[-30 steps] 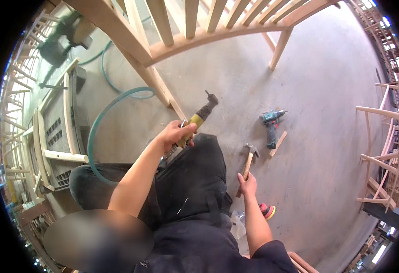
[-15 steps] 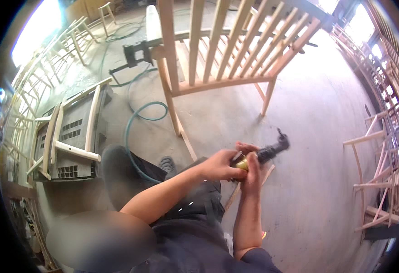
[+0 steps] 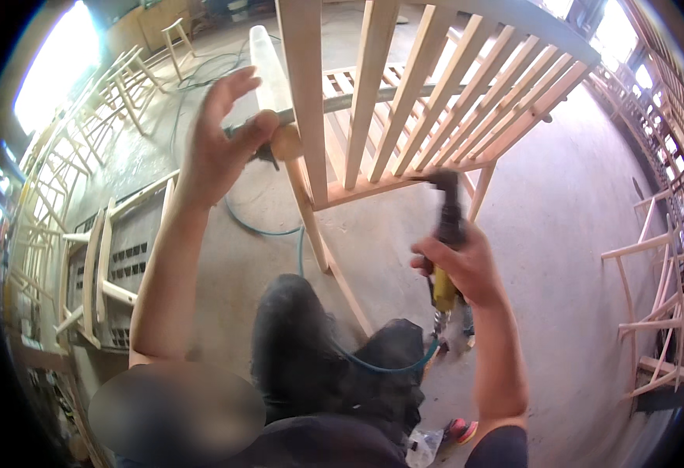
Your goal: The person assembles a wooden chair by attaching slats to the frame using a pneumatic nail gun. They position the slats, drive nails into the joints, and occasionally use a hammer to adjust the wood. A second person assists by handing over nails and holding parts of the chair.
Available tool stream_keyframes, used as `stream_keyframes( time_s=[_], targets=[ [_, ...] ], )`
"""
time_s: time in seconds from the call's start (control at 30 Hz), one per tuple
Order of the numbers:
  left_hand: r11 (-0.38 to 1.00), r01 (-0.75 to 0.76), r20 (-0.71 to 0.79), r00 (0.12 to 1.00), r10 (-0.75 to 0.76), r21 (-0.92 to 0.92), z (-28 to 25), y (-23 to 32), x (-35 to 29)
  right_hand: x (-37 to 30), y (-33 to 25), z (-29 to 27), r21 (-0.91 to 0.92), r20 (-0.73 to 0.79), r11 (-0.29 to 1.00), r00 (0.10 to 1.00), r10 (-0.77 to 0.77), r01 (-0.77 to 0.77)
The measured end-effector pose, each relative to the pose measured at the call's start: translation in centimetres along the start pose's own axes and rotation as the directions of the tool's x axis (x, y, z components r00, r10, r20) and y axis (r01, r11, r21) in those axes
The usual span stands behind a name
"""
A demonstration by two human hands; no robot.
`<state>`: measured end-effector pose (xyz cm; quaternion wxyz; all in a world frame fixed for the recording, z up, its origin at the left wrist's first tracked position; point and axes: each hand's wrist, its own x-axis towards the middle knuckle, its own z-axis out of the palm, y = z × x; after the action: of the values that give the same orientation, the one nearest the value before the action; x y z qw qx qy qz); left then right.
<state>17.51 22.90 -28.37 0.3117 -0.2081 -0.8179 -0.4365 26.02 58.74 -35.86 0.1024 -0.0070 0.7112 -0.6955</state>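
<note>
A slatted wooden bench (image 3: 445, 165) stands before me, a long clamp bar (image 3: 389, 95) running across it. My left hand (image 3: 221, 144) is at the bench's left side, fingers spread and thumb against or just beside the rounded wooden end (image 3: 286, 143). It hides most of the dark clamp head. In my right hand (image 3: 468, 261) is an air-powered angle tool (image 3: 445, 222) with a black angled head and yellow-green body. Its head points up near the bench's lower rail; whether they touch, I cannot tell. A teal hose (image 3: 381, 368) joins the tool's lower end.
At left, wooden frame pieces (image 3: 116, 292) lie on a dark slotted crate (image 3: 133, 257). Several wooden frames (image 3: 652, 257) stand along the right side, and stools (image 3: 127, 74) line the far left. Near my right elbow are a clear plastic bag (image 3: 424, 448) and a red item (image 3: 460, 430).
My left hand has let go of the tool and moved up left to the clamp. My right hand has carried the tool toward the bench, turning its head upward. The bench appears nearer.
</note>
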Motion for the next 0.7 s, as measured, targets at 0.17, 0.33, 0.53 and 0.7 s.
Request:
stream_keyframes(
  time_s=[0.17, 0.33, 0.53, 0.7],
  targets=[
    [0.995, 0.072, 0.282, 0.958, -0.051, -0.063, 3.7, -3.6, 2.1, 8.5, 0.2, 5.3, -0.255, 0.057, 0.966, 0.996, 0.070, -0.053],
    [0.997, 0.036, 0.320, 0.947, -0.014, -0.065, 4.9, -4.5, 1.3, 9.7, 2.2, 7.1, -0.178, 0.029, 0.982, 0.998, 0.061, -0.055],
    [0.999, -0.051, -0.013, 0.999, 0.051, -0.005, 7.7, -5.3, 0.8, 11.9, 5.4, 9.2, 0.188, 0.166, 0.981, 0.983, -0.072, 0.040],
    [0.993, 0.067, -0.021, 0.997, -0.069, -0.094, 8.1, -5.0, 0.4, 13.3, 5.5, 11.0, 0.348, 0.181, 0.936, 0.974, -0.133, 0.063]
  ],
)
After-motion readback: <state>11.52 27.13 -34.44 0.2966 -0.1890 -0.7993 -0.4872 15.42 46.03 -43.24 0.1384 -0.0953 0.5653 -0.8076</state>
